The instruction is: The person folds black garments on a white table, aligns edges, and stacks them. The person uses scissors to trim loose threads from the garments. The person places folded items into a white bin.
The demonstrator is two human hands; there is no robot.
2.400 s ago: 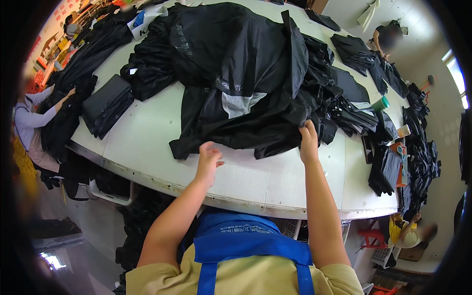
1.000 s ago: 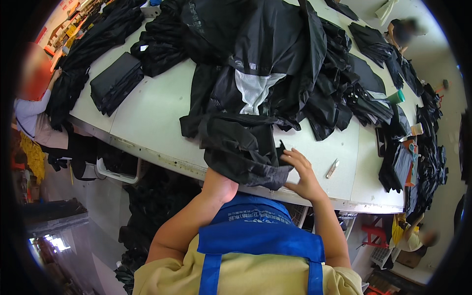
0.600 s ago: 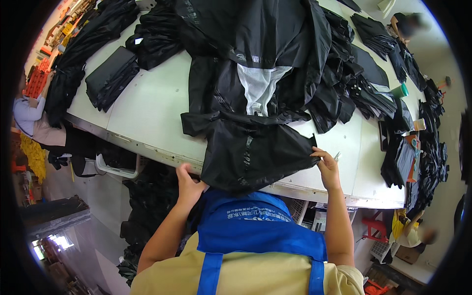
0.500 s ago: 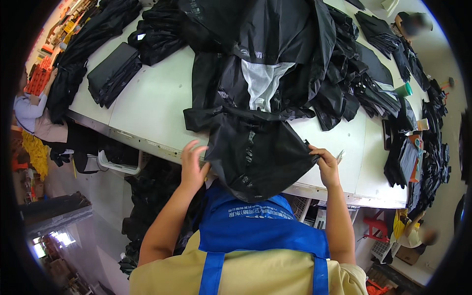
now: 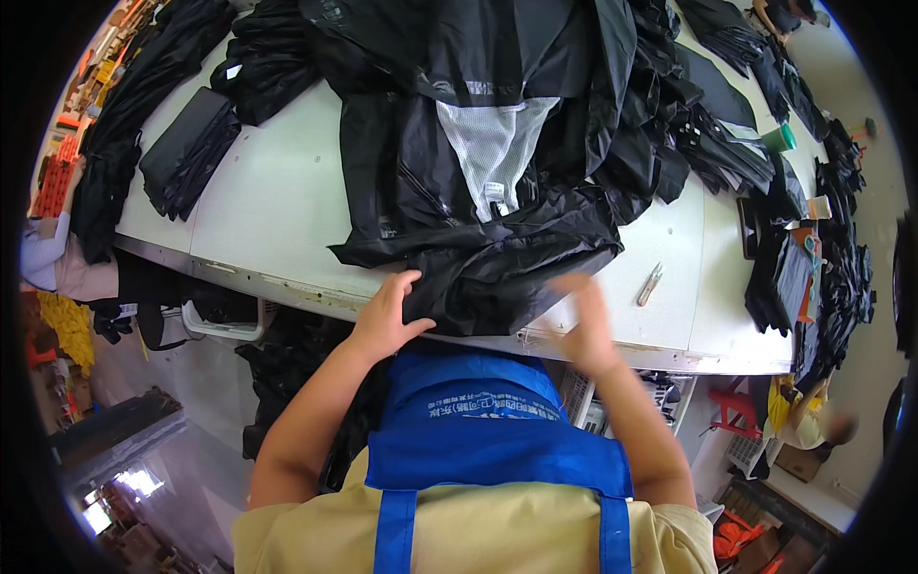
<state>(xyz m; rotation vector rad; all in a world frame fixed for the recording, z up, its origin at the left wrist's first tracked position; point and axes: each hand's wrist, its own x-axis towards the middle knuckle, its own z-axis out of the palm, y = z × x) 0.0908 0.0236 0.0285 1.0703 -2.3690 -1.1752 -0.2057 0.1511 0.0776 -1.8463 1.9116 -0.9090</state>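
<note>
A black hooded jacket (image 5: 516,57) lies spread on the table, with white mesh lining (image 5: 492,143) showing at its neck. Its hood (image 5: 516,277) is crumpled flat along the near table edge. My left hand (image 5: 384,320) is at the hood's left side, thumb and fingers apart, with the fingertips against the cloth. Just off the hood's right side is my right hand (image 5: 585,330), smeared by motion, so its fingers are unclear. To the right of it, small thread snips (image 5: 650,285) rest on the tabletop.
Folded black garments (image 5: 189,153) lie at the left; more stacks (image 5: 722,143) line the right side, near a green cylinder (image 5: 779,139). The table's metal edge (image 5: 258,277) runs before me. A white basket (image 5: 229,320) sits below. Other people work at far left and right.
The hood has gone from spread and hanging over the edge to crumpled on the table. My right hand has let go of its corner and moved left; the snips are uncovered.
</note>
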